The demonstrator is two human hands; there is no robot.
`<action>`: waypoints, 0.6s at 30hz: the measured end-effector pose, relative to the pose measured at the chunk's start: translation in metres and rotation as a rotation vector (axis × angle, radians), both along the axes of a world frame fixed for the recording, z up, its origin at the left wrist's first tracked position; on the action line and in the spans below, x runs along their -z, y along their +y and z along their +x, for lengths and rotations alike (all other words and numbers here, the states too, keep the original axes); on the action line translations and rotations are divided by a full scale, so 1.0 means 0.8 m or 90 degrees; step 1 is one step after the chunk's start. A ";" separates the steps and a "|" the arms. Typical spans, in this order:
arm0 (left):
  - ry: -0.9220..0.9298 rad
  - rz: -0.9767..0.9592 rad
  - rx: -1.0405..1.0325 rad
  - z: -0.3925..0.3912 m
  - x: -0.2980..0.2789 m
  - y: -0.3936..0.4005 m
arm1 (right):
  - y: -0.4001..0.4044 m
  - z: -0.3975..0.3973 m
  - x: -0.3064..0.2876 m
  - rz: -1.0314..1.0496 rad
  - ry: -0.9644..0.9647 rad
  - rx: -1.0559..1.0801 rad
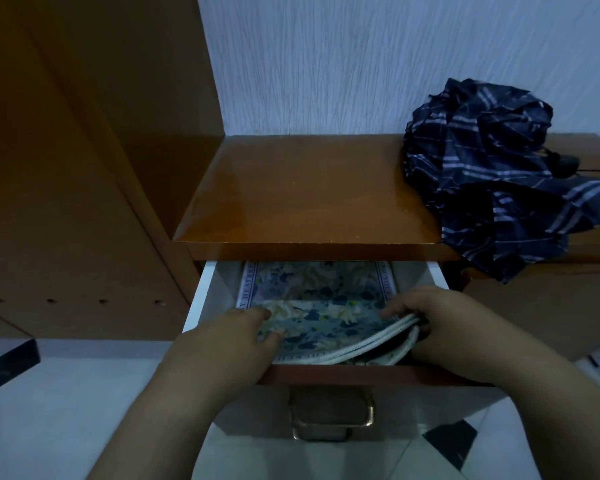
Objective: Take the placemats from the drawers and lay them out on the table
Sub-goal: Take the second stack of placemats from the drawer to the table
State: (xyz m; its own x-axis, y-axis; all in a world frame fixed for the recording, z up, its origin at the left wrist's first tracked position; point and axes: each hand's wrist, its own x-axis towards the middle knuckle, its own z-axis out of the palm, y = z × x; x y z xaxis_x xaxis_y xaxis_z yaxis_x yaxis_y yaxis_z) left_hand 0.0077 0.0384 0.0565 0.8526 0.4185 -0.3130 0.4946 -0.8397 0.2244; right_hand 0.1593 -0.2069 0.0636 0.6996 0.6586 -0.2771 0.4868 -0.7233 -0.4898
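Placemats (312, 306) lie stacked in the open drawer (201, 289). My right hand (444, 327) pinches their corded edges, bending them up; my left hand (236, 337) presses flat on top. They look light, floppy: I'd grip both short sides.

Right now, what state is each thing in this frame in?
Drawer: pulled open.
Placemats: stacked inside the drawer, edges lifted at front right.
Left hand: resting on the top placemat, fingers bent.
Right hand: gripping the lifted placemat edges.
Umbrella: collapsed, unfastened, lying crumpled on the cabinet top.
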 end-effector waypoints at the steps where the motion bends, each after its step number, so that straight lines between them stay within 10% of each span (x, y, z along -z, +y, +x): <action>1: -0.002 0.002 0.000 0.000 -0.001 0.000 | 0.003 -0.001 0.004 0.000 -0.047 -0.016; 12: -0.059 0.131 -0.011 -0.008 -0.023 0.006 | -0.003 -0.013 -0.033 0.278 0.037 0.113; 18: -0.169 -0.126 -0.128 -0.008 -0.034 0.018 | -0.003 -0.016 -0.046 0.488 0.152 0.165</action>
State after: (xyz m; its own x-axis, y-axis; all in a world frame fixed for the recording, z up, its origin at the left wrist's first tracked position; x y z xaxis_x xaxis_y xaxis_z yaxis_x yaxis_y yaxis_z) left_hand 0.0013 0.0529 0.0839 0.8217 0.5396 -0.1836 0.5479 -0.6590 0.5153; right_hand 0.1468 -0.2091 0.1003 0.8338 0.5516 0.0212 0.1722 -0.2235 -0.9594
